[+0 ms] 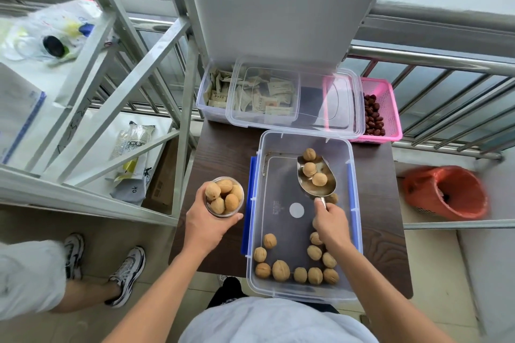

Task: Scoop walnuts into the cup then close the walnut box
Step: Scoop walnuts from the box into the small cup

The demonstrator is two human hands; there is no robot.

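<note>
Head view. Small dark wood-grain table (220,153) against a metal railing. Left hand (207,221) is wrapped around a clear cup (224,197), fingers curled about its side, holding it just left of the walnut box (355,203) and over the table. The cup is full to the brim, with about five walnuts visible on top. Right hand (330,224) grips the handle of a metal scoop (316,178), thumb lying along the handle. The scoop's bowl sits within the far half of the box, with two walnuts in it and a third at its far lip (cannot tell whether the scoop touches the box floor). The walnut box is clear plastic, uncovered, with blue latches (249,203) hanging open on its long sides; it stands on the right part of the table. The loose walnuts (281,270) are gathered at the near end, a few lying under the right wrist. The clear lid (312,103) lies beyond the box, propped across a box of paper packets (207,97) and a pink basket (390,108) holding red dates (372,115). An orange-lined bin (446,192) stands on the floor to the right. A metal shelf frame (184,108) stands to the left. Another person's sneakers (128,276) are at lower left.
</note>
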